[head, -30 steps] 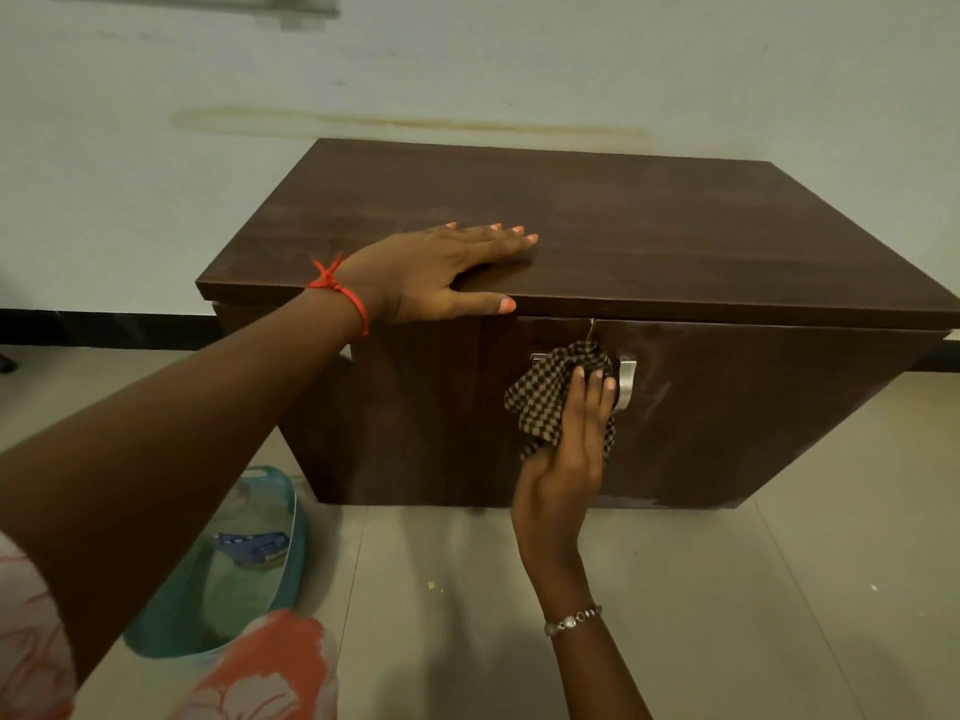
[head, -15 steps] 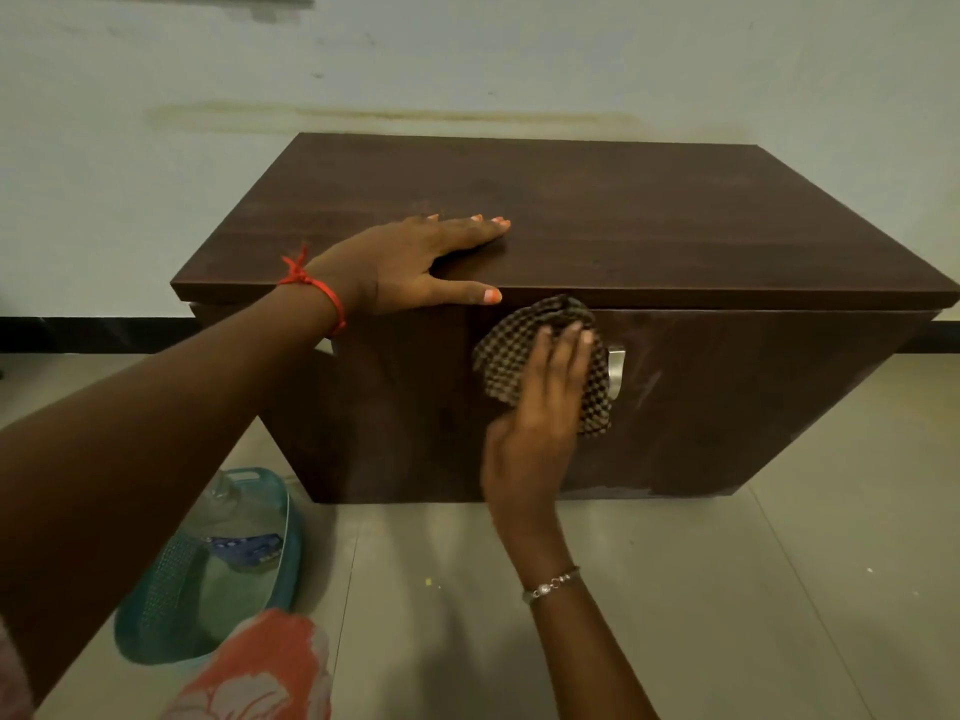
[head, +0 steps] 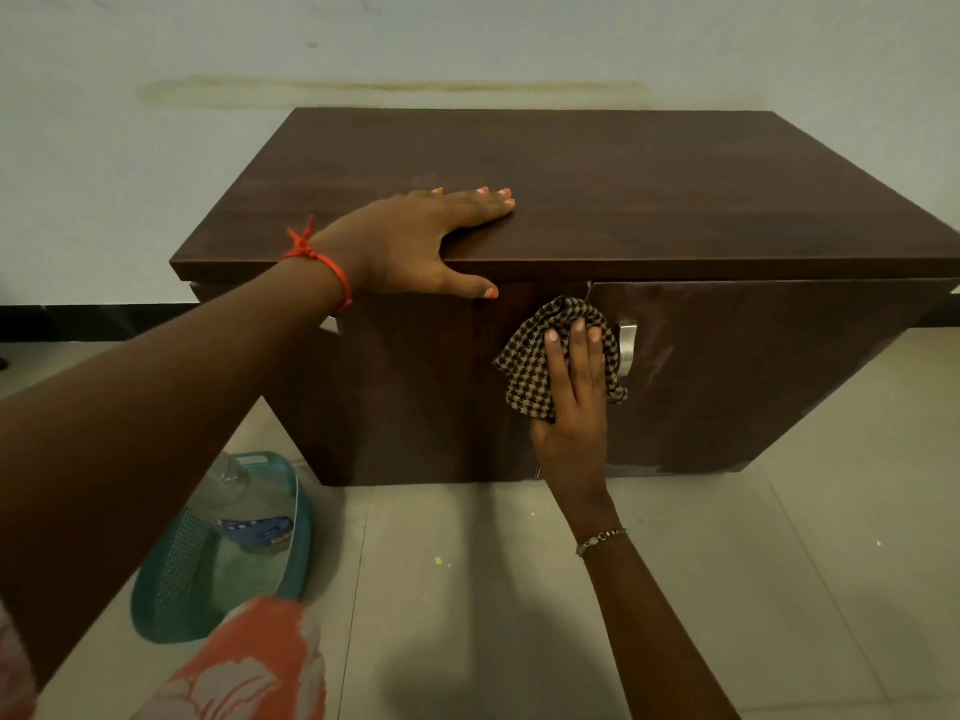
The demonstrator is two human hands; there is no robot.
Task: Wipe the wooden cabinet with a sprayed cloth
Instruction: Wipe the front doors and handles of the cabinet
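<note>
A dark brown wooden cabinet [head: 623, 200] stands on the floor against the wall. My left hand [head: 415, 241] lies flat on its top near the front edge, fingers spread, thumb over the edge. My right hand [head: 574, 402] presses a brown-and-black checked cloth [head: 530, 366] against the cabinet's front, just left of a metal door handle [head: 627, 345]. The cloth covers the gap between the two doors near the top. The right door's face shows pale smears.
A teal plastic basket [head: 171, 589] sits on the tiled floor at the lower left, holding a clear spray bottle [head: 234, 485] with a blue label. A black skirting runs along the white wall. An orange patterned garment [head: 234, 662] is at the bottom edge.
My right hand with the cloth slid up the cabinet's front from below the handle, then came down slightly and shifted right toward the handle. My left hand has stayed on the top.
</note>
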